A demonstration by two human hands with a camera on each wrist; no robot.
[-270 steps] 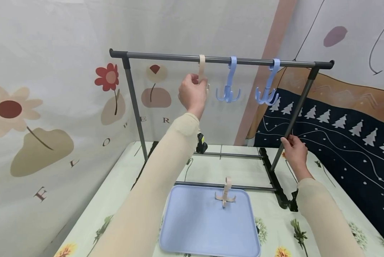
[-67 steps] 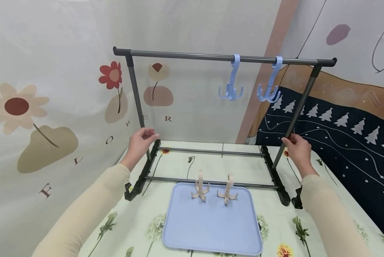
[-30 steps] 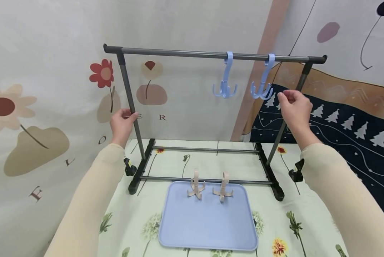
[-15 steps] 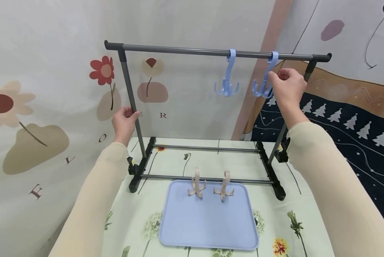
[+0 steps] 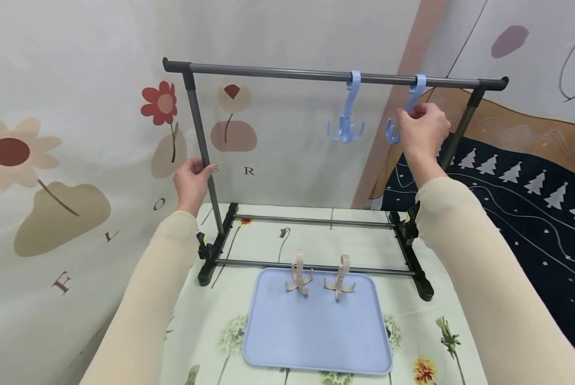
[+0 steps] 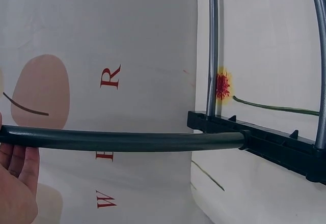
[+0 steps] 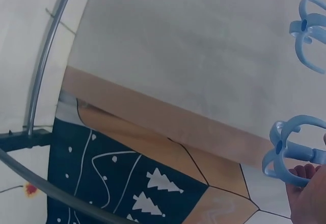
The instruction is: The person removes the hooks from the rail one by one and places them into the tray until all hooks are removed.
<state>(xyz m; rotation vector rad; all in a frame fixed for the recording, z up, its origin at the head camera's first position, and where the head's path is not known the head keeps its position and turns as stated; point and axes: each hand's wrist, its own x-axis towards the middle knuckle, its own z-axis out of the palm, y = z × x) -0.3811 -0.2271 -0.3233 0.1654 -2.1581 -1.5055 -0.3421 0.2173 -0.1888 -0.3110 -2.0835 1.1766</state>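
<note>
The head view shows the right hand [image 5: 424, 133] pinching the stem of the right blue hook [image 5: 416, 92], its top curl hooked over the rail [image 5: 277, 73] of a dark rack. The left hand [image 5: 191, 184] grips the left post [image 5: 201, 128], thumb on one side and fingers on the other.

If the right hand pulls straight down or toward the body, the curl would probably catch on the rail and drag the rack forward; a loose left grip would make tipping likelier. A weak pinch could let the hook drop once it clears the rail, since the stem is narrow. A sideways tug might knock the left blue hook [image 5: 347, 115], hanging near it on the same rail, and set it swinging.

Counted, there are two blue hooks, both on the rail, and two beige hooks at the far side of one blue tray [image 5: 316, 337]: a left one [image 5: 299, 275] and a right one [image 5: 340, 278]. The single rack has one top rail, two posts, counting the right post [image 5: 462, 125], two low crossbars [image 5: 311, 220] and two black feet [image 5: 215, 262].
</note>
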